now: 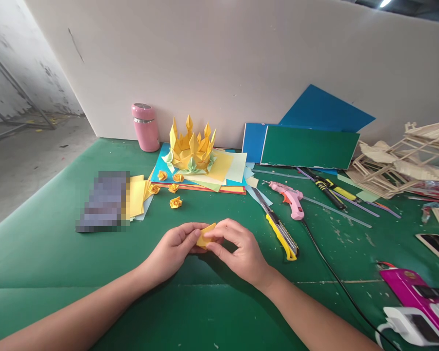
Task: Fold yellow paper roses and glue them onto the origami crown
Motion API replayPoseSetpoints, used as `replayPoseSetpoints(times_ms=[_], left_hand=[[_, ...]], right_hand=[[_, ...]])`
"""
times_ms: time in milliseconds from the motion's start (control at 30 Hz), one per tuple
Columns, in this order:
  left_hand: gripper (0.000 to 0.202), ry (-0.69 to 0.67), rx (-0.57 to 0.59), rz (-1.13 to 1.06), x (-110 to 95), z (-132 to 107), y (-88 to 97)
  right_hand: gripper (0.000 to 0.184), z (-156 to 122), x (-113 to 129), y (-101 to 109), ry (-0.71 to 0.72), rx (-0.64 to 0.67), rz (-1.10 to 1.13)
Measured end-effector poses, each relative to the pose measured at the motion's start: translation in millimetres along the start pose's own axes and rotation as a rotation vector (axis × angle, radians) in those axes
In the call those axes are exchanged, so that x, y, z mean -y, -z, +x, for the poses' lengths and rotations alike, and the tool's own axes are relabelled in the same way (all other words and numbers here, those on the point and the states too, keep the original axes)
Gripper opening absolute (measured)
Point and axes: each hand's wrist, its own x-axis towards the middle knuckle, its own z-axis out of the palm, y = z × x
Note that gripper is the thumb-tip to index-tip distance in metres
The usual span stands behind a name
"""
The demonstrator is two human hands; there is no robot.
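Note:
Between my two hands is a small folded piece of yellow paper point(207, 235), held just above the green tabletop. My left hand point(181, 243) pinches its left side between thumb and fingers. The fingers of my right hand point(241, 248) close on its right side, and part of the paper is hidden behind them. Beyond my hands lie several small folded yellow paper roses point(175, 202). Behind these, a folded yellow paper crown point(192, 151) with pale green leaf shapes stands on a stack of coloured paper point(219, 168).
Right of my hands lie a yellow utility knife point(281, 236) and a pink glue gun point(288, 197) with a black cord. Yellow paper sheets point(136, 195) and a pink bottle point(145, 127) are to the left. A magenta power strip point(406, 287) and wooden stick models point(391, 161) are far right.

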Motion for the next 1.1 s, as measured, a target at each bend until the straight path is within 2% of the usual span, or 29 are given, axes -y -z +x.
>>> replayPoseSetpoints(times_ms=[300,467,633,900,1100], left_hand=[[0.049,0.024,0.103,0.045,-1.1,-2.9,0.5],[0.041,-0.028,0.114,0.171,4.2,-1.9,-0.3],[0.036,-0.085,0.152,0.273,5.4,-3.5,-1.9],[0.03,-0.122,0.137,0.289,5.4,-4.9,-5.6],[0.03,-0.097,0.127,0.236,2.6,-6.6,-6.8]], right_hand=[[0.01,1.1,-1.7,0.3,0.028,0.007,-0.062],[0.013,0.8,-3.1,-1.1,0.079,0.034,-0.147],[0.018,1.0,-2.8,-2.8,0.059,0.014,-0.217],[0.016,0.3,-0.6,-6.8,0.036,-0.015,-0.267],[0.015,-0.9,0.7,-7.8,0.015,-0.024,-0.293]])
